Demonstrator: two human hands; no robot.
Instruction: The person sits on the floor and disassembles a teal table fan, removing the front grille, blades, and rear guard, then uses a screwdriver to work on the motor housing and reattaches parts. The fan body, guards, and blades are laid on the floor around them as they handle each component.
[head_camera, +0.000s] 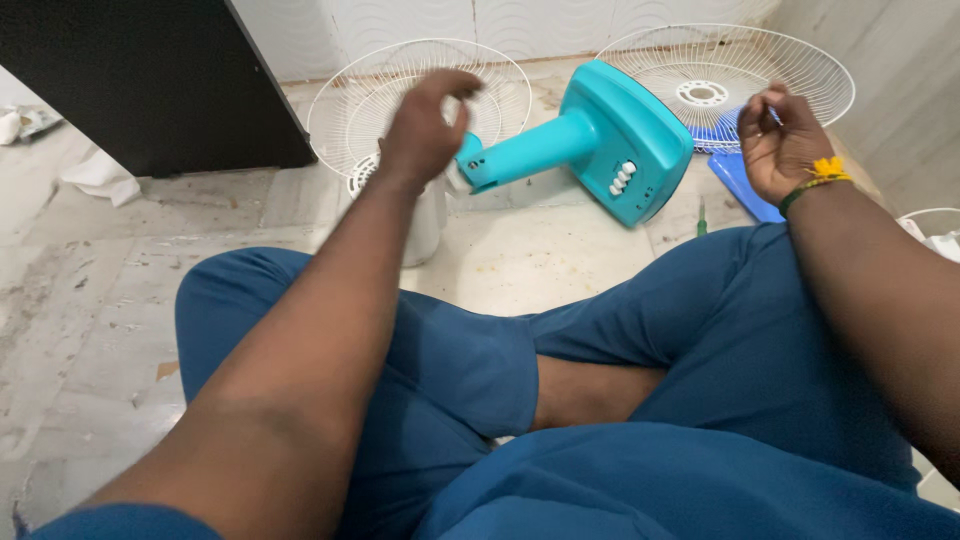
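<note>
The person sits cross-legged on the floor (90, 300). The left hand (425, 125) hovers with fingers loosely curled, gripping nothing, just above the neck of a teal fan stand (590, 145) lying on its side. The right hand (785, 145) is half closed; whether it holds anything cannot be told. Two white wire fan guards (350, 100) (790, 70) lie farther off, with a blue blade (740, 180) at right.

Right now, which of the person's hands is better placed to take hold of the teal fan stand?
Probably the left hand: it hovers just above the neck end of the teal fan stand, fingers curled and empty. The right hand is raised farther off, over the white grille and blue blade.
</note>
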